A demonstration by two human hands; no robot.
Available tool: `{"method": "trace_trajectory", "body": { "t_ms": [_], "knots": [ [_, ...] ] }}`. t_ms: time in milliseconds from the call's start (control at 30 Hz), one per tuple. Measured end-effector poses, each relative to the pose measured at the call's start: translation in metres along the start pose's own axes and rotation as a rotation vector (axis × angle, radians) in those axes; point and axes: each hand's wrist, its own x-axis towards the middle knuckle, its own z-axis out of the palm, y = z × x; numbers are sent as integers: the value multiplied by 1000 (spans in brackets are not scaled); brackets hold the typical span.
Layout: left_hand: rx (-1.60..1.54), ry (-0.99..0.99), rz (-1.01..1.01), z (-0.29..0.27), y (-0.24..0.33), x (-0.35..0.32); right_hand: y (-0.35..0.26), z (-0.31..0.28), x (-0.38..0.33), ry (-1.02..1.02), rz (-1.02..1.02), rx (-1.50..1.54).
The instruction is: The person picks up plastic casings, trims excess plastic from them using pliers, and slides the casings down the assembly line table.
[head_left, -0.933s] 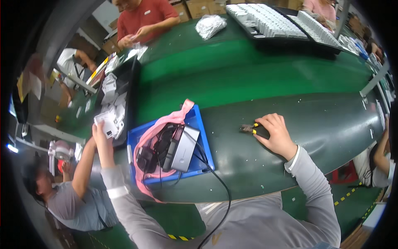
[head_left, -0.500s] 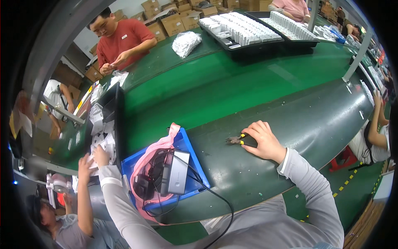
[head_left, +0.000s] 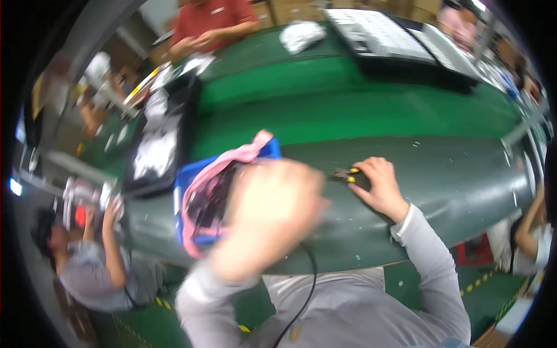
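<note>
My right hand (head_left: pixel 380 187) rests on the dark green bench, its fingers closed around the handles of small cutting pliers (head_left: pixel 344 174) with black and yellow grips. The pliers' jaws point left. My left hand (head_left: pixel 271 211) is smeared by motion and hangs over the right part of a blue bin (head_left: pixel 179 217). Whether it holds anything cannot be made out. In the bin lie a pink mesh strap (head_left: pixel 250 151) and dark cords or devices (head_left: pixel 210 203), partly hidden by that hand. A black cable (head_left: pixel 314 264) runs from there toward me.
A black tray (head_left: pixel 188 116) with white pieces stands left, beyond the bin. Green conveyor belt (head_left: pixel 348 104) crosses ahead. Black trays (head_left: pixel 400 62) of white parts and a plastic bag (head_left: pixel 301 36) lie on the far side. Co-workers sit left, right and across.
My left hand has swung right from the black tray to above the blue bin. My right hand still holds the pliers on the bench. The whole view has shifted.
</note>
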Motion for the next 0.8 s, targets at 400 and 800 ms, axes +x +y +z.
{"method": "trace_trajectory", "body": {
  "t_ms": [400, 800],
  "knots": [
    [-202, -71, 78, 186, 74, -35, -4, -5, -4, 138, 125, -53],
    [-408, 1, 101, 199, 85, -37, -2, -14, -13, 313, 46, -146]
  ]
}}
